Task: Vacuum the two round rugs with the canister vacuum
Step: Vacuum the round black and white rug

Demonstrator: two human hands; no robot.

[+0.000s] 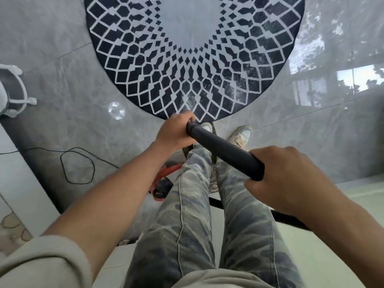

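Observation:
A round rug (pixel 259 59) with a black-and-white diamond pattern and a pale centre lies on the grey floor in front of my feet. I hold a black vacuum tube (pixel 224 151) across my legs. My left hand (pixel 176 129) grips its far end near the rug's edge. My right hand (pixel 288 179) grips its near end. A black hose (pixel 284 218) runs from under my right arm behind my legs. A red and black part of the canister vacuum (pixel 164 181) shows by my left leg, mostly hidden. Only one rug is in view.
A thin black cord (pixel 76 165) loops on the floor to the left. A white-framed piece of furniture (pixel 15 90) stands at the left edge. The glossy tiles (pixel 332 125) on the right reflect a window. Paler flooring (pixel 332 256) lies at the lower right.

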